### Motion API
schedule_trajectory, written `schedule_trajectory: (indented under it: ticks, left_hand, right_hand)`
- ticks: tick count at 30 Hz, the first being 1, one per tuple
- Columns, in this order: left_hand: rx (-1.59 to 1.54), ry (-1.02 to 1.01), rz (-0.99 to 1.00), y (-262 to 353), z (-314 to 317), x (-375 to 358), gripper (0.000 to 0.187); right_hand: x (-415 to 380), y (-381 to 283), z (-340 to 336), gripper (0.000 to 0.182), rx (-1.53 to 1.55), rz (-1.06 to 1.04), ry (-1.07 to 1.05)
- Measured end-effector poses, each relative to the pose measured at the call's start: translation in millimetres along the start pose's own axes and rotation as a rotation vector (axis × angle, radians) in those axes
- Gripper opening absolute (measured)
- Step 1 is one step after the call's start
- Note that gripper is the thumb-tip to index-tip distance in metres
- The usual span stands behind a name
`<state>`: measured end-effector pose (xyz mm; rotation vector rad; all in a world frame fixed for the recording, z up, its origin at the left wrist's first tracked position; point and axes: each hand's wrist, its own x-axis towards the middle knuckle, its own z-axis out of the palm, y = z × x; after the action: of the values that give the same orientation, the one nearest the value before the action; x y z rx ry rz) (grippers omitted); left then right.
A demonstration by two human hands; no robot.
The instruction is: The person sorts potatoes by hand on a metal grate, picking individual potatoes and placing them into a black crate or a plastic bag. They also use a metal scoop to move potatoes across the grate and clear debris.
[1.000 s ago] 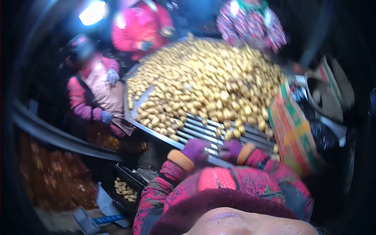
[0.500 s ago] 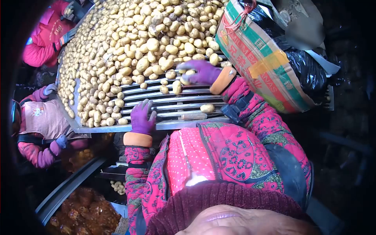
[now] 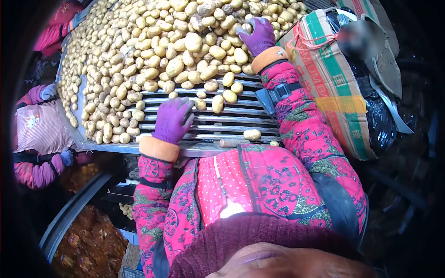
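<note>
My left hand, in a purple glove, reaches over the metal bars near the table's front edge. Its fingers are stretched out, close to a small potato, and I see nothing held. Farther forward, my right hand, gloved alike, rests at the right side of the potato pile. Its thumb and fingers are apart, with potatoes just beyond the fingertips. A few potatoes lie on the bars between my arms, among them an oblong potato and one nearer me.
A cardboard banana box with black plastic stands right of my right arm. Co-workers' gloved hands, one in grey, show at the left edge. A curved metal rail and a brown heap are lower left.
My right hand has moved forward from the potatoes on the bars to the pile. My left hand has shifted forward over the bars. The whole view has tilted slightly.
</note>
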<state>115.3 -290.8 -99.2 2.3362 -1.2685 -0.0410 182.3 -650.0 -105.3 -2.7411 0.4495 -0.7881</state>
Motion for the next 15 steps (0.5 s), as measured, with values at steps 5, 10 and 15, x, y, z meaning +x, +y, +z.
schedule_trajectory:
  ticks: [5,10,15]
  left_hand:
    - [0.074,0.126,0.093,9.6,9.7,70.7,0.048]
    - [0.249,0.0,0.018,3.5,42.9,76.2,0.05]
    - [0.265,0.116,0.171,-28.1,31.6,50.0,0.038]
  right_hand:
    - [-42.9,-26.8,-15.2,0.047,0.033,-0.08,-0.254]
    - [-132.0,-30.3,-31.9,0.045,0.09,-0.145,-0.256]
    - [-172.8,-15.5,-64.0,0.058,-0.019,-0.34,-0.419]
